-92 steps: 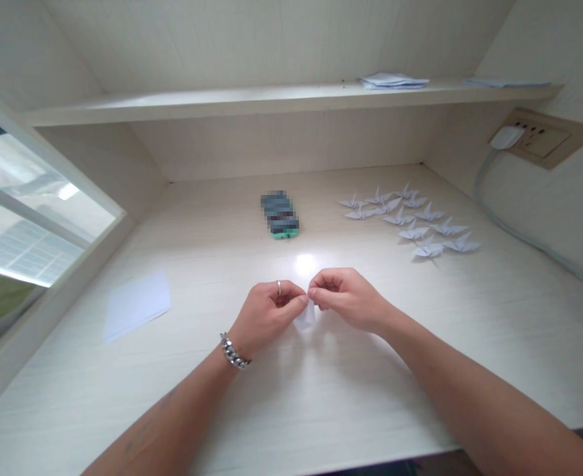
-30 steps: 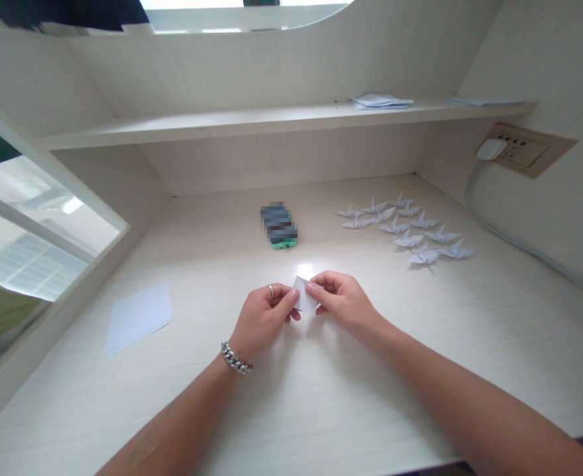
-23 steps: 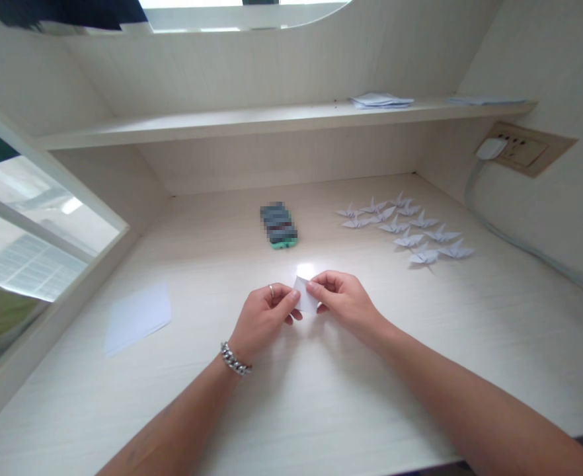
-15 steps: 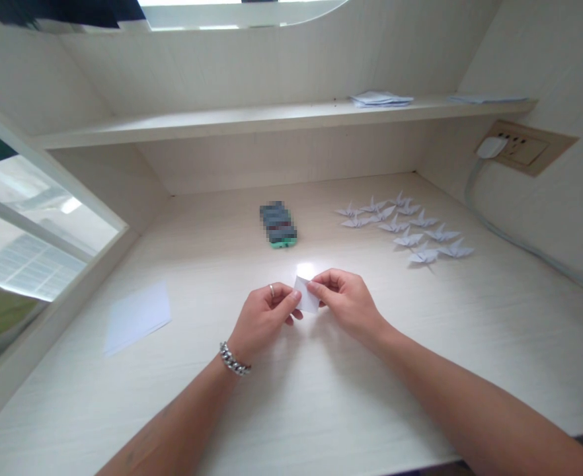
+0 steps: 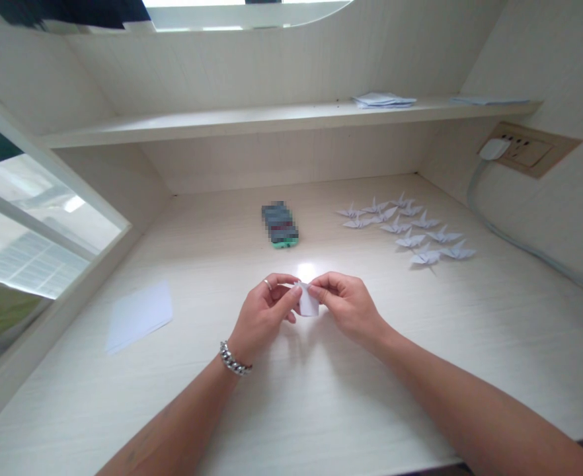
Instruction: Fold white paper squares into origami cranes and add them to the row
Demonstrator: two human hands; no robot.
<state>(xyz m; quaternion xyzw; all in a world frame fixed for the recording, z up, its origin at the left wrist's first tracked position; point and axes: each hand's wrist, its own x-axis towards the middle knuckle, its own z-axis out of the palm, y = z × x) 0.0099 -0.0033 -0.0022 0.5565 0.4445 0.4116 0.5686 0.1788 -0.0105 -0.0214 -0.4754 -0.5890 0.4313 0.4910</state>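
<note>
pinching is done by both hands at the near middle of the pale wood-grain desk (image 5: 321, 410). a small folded white paper (image 5: 309, 299) is held between the left hand (image 5: 262, 317) and the right hand (image 5: 348, 309), apparently clear of the desk. the fingers (image 5: 284, 289) of the left hand are curled almost shut on its left edge, and the right thumb and forefinger are closed on its right side, though the exact contact is partly hidden. the paper is judged to be very light, thin and easily creased, with slightly more stiffness along its folds, so it is best held lightly by those folded edges. a ring (image 5: 268, 284) and a silver chain bracelet (image 5: 233, 359) are worn on the left hand and wrist. a stack of white paper squares (image 5: 139, 317) lies at 9 o'clock. a pixelated handset (image 5: 280, 225) is placed at 12 o'clock, and folded paper cranes (image 5: 405, 231) are ranked at 2 o'clock. farther off, a shelf (image 5: 291, 118) bears loose papers (image 5: 383, 100).
</note>
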